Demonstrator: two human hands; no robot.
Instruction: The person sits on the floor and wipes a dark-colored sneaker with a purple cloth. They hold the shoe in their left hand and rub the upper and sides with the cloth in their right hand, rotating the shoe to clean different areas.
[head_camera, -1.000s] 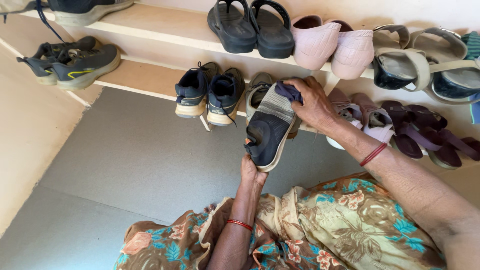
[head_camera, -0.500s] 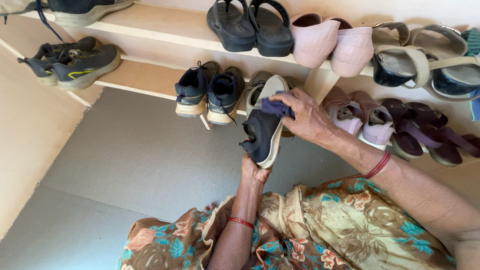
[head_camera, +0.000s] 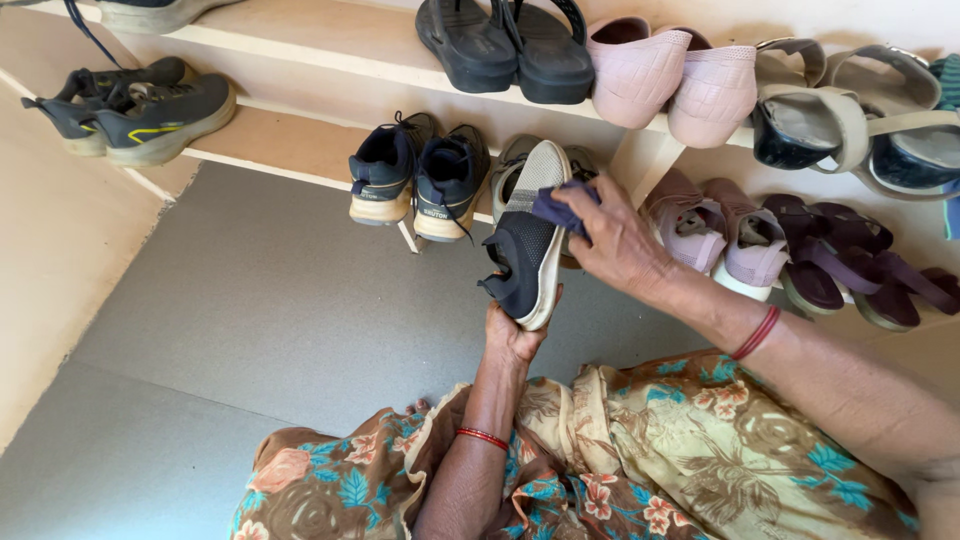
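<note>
My left hand (head_camera: 510, 335) grips the heel end of a dark grey slip-on shoe (head_camera: 524, 250) with a pale sole, holding it up in front of the lower shelf. My right hand (head_camera: 615, 240) presses a small dark blue cloth (head_camera: 560, 208) against the shoe's upper near the toe. The shoe is tilted with its toe pointing away from me. Its partner (head_camera: 512, 165) stands on the lower shelf just behind, mostly hidden.
A two-tier wooden shelf (head_camera: 300, 140) holds navy sneakers (head_camera: 418, 175), grey trainers (head_camera: 130, 105), black sandals (head_camera: 505, 45), pink slip-ons (head_camera: 670, 70), mauve shoes (head_camera: 715, 225), purple sandals (head_camera: 850, 260) and beige strapped sandals (head_camera: 850, 115). Grey floor (head_camera: 230, 310) lies at left, my floral dress (head_camera: 650, 460) below.
The shoe has turned more onto its side, showing more sole. My right hand with the cloth slid down along the upper and back toward the toe.
</note>
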